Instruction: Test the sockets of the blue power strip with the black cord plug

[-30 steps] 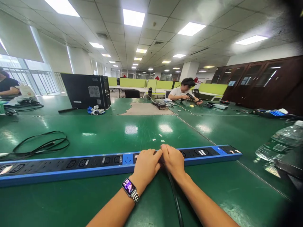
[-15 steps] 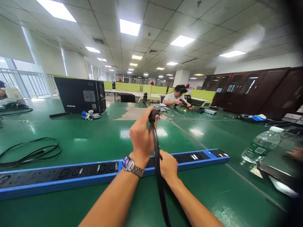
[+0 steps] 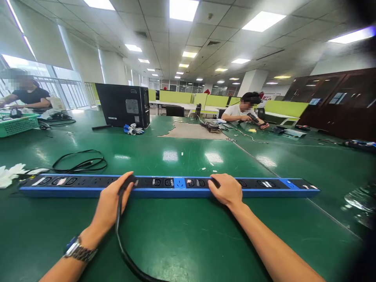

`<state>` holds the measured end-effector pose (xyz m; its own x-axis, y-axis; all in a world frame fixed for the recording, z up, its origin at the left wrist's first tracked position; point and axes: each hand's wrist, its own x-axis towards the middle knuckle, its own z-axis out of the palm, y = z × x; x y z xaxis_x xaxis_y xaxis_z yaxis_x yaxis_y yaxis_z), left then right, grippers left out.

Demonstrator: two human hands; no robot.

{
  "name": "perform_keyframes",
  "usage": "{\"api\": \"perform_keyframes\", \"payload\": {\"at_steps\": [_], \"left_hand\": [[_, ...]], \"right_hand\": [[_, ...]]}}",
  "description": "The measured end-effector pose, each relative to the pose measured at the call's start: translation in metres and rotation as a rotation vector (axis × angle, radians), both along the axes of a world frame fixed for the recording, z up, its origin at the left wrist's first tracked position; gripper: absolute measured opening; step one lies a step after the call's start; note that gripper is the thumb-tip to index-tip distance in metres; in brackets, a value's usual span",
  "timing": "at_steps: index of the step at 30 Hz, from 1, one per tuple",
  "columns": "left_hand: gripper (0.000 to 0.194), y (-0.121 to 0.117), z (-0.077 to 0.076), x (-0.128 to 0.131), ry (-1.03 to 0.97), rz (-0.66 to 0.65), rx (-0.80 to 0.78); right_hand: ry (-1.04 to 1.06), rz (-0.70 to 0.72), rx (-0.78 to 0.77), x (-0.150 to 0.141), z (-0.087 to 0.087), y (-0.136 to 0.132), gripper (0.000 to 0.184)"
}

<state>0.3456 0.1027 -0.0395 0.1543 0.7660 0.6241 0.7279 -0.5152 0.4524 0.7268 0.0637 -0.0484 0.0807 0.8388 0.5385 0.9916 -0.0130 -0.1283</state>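
Note:
A long blue-edged power strip (image 3: 158,192) with black sockets and a few blue ones lies across the table in front of me. My left hand (image 3: 110,201) is closed around the black plug (image 3: 128,182) of a thick cable (image 3: 123,250), over the strip's left half. From that hand the cable hangs down and curves right, out of view at the bottom. My right hand (image 3: 227,190) rests on the strip right of its middle blue socket, fingers curled round a dark rounded piece (image 3: 215,181) like a plug end. The fingers hide how either piece meets the sockets.
Beyond the strip lie a coiled thin black cable (image 3: 79,161), white gloves (image 3: 11,174) and a black computer case (image 3: 122,105). A green basket (image 3: 19,124) stands left, a clear bottle (image 3: 362,201) right. One person (image 3: 243,111) works across the table, another (image 3: 28,94) far left.
My left hand has moved left and down with the cable's plug, from raised in the middle to the strip. My right hand has moved right along the strip. The view has shifted.

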Motion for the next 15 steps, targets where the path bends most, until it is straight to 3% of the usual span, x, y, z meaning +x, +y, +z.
{"api": "perform_keyframes", "payload": {"at_steps": [3, 6, 10, 15], "left_hand": [[0.039, 0.005, 0.007, 0.018, 0.057, -0.058, 0.01], [0.038, 0.007, 0.009, 0.019, 0.107, -0.143, -0.004], [0.04, 0.004, 0.001, 0.006, 0.144, -0.201, -0.049], [0.038, -0.002, -0.01, 0.008, 0.272, -0.157, -0.015]], "right_hand": [[-0.004, 0.003, 0.017, -0.003, 0.0, -0.004, 0.03], [-0.011, 0.014, 0.029, -0.005, -0.001, -0.011, 0.029], [0.004, 0.004, 0.041, -0.005, -0.003, -0.014, 0.029], [0.019, 0.005, 0.038, -0.007, -0.003, -0.013, 0.026]]}}
